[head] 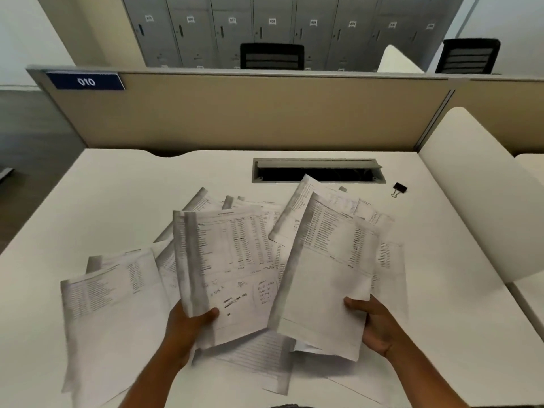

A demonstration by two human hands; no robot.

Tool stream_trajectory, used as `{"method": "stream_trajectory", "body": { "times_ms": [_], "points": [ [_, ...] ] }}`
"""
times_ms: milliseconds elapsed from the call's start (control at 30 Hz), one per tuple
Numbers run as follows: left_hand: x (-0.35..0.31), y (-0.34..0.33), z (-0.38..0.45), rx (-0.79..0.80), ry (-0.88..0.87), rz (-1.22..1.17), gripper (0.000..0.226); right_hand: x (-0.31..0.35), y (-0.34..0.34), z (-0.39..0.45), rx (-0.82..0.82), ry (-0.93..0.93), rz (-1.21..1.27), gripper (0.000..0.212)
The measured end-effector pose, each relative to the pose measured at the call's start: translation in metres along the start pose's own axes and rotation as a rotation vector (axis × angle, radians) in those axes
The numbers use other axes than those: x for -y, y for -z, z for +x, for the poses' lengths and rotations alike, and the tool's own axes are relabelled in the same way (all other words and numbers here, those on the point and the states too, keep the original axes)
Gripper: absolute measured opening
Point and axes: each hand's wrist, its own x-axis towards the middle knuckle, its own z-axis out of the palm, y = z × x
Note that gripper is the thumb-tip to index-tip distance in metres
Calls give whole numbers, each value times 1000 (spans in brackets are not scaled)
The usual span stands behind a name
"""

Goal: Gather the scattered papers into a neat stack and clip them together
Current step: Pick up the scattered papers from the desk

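Both hands are up over the desk (88, 207), each with paper in it. Left hand (188, 325) pinches a sheet (226, 266) at its lower left corner, thumb curled over the front and fingers hidden behind; the sheet is lifted and carries printed tables with handwritten notes lower down. Right hand (374, 325) grips a second sheet (326, 275) by its lower right edge, thumb on the front, the page tilted to the right and partly overlapping the left one.

Under and around them, more papers (112, 304) lie fanned across the white desk, some overlapping, one long sheet reaching toward the near left edge and others spread toward the back behind the lifted pages. The print is blurred.

A black binder clip (399, 189) sits alone on the desk at the back right, apart from the papers, near the open cable tray (318, 170). Behind the desk stands a beige partition (250, 113) with a blue "010" label (86, 81), then two dark chairs (272, 55) and grey lockers (265, 19).
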Motion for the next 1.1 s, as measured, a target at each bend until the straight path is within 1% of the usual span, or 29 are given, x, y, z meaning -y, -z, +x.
{"method": "stream_trajectory", "body": {
  "times_ms": [100, 267, 333, 400, 500, 533, 567, 633, 667, 733, 800, 900, 967, 1100],
  "points": [
    [5, 9, 6, -12, 10, 32, 63, -6, -29, 2, 5, 31, 49, 49],
    [3, 23, 15, -3, -21, 185, 69, 3, -85, 2, 79, 91, 98, 52],
    [0, 29, 21, -3, -23, 262, 75, 8, -106, 4, 104, 142, 126, 46],
    [2, 33, 26, 20, -13, 314, 89, 9, -116, 5, 96, 168, 128, 42],
    [6, 42, 34, 41, -22, 361, 93, -4, -119, 12, 7, 118, 25, 43],
    [7, 44, 37, 48, -18, 353, 92, -12, -115, 16, -48, 79, -31, 44],
    [7, 45, 40, 59, -16, 338, 86, -20, -110, 18, -99, 34, -91, 45],
    [6, 49, 43, 83, 7, 270, 61, -39, -103, 23, -205, -50, -208, 46],
    [7, 52, 43, 98, 22, 234, 51, -48, -100, 24, -247, -74, -251, 43],
    [12, 53, 45, 123, 54, 196, 41, -59, -97, 28, -295, -87, -312, 34],
    [13, 57, 48, 149, 78, 187, 38, -65, -99, 34, -334, -68, -354, 29],
    [12, 62, 57, 202, 89, 180, 37, -73, -109, 41, -402, 12, -453, 32],
    [12, 61, 58, 225, 76, 183, 43, -81, -116, 37, -455, 81, -518, 28],
    [15, 55, 50, 250, 40, 151, 58, -95, -126, 33, -476, 160, -633, 31]
  ]
}}
